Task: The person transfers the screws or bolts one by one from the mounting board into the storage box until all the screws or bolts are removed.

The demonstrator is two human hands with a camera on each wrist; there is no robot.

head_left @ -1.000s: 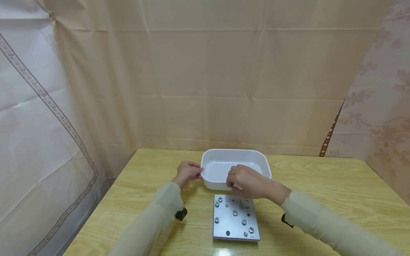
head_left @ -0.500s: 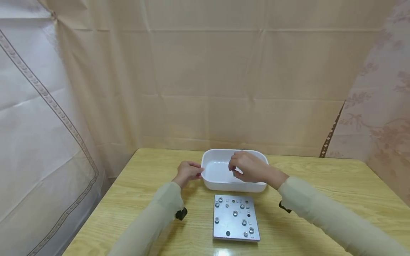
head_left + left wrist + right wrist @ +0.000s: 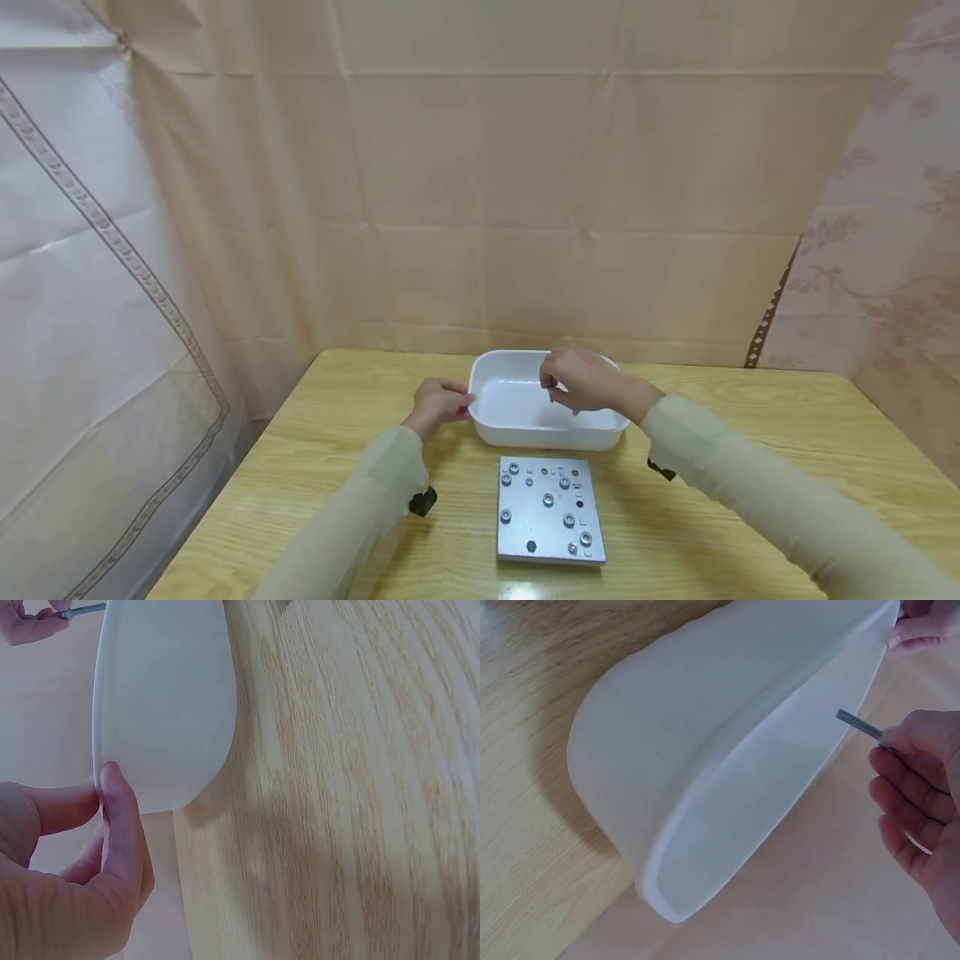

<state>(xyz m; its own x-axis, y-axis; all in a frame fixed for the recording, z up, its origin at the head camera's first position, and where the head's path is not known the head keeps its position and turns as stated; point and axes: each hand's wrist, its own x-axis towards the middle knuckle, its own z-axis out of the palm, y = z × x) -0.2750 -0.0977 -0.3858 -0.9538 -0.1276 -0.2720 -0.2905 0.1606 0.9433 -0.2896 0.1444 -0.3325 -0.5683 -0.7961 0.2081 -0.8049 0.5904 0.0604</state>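
Note:
A white plastic tub [image 3: 517, 437] stands on the table. My left hand [image 3: 438, 404] pinches its left rim; in the left wrist view the thumb and a finger [image 3: 120, 817] lie on either side of the rim. My right hand [image 3: 581, 382] is above the right part of the tub. Its thumb and fingers pinch a slim grey metal bolt [image 3: 861, 725], whose shank sticks out while the head end is hidden by the fingers. A silver metal plate [image 3: 540, 529] lies in front of the tub, with several socket-head bolts and some holes in it.
The wooden table [image 3: 720, 475] extends to both sides of the tub and plate. A beige cloth [image 3: 480, 208] hangs behind its back edge, with paler cloths at the left and right.
My right hand has moved up and back from the tub's front rim to over its inside, carrying the bolt. My left hand has kept its hold on the rim.

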